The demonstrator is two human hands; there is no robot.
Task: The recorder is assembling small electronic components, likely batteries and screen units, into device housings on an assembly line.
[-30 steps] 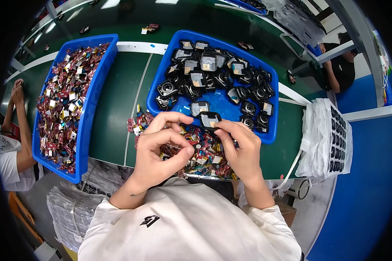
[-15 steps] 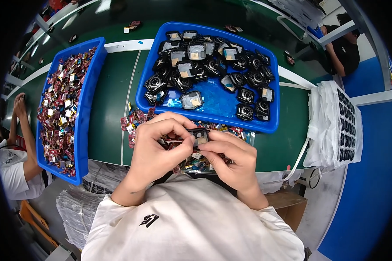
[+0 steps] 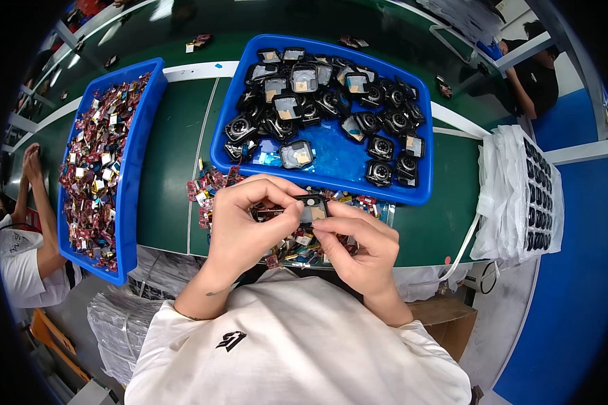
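Observation:
Over the near edge of the table, both of my hands are closed round a black smartwatch case [image 3: 313, 211], its open inner side facing up with a tan piece in it. My left hand [image 3: 250, 223] pinches the case's left side between thumb and forefinger. On its right edge are the fingers and thumb of my right hand [image 3: 361, 250]. Below and behind the case lies a loose pile of small red circuit boards [image 3: 206, 194] with metallic parts, partly covered by my hands. Just beyond is a blue tray [image 3: 422, 192] with many black watch cases [image 3: 297, 154].
A long blue tray [image 3: 130, 196] heaped with small red boards stands at the left. White-wrapped stacks of black parts [image 3: 537, 196] stand at the right edge. Across the tray's far side runs a green conveyor [image 3: 263, 23] carrying scattered boards. Other people [image 3: 30, 263] sit left and far right.
The watch case has shifted slightly right and tipped so more of its inside shows, both hands still on it. Small boards on the far conveyor have slid left.

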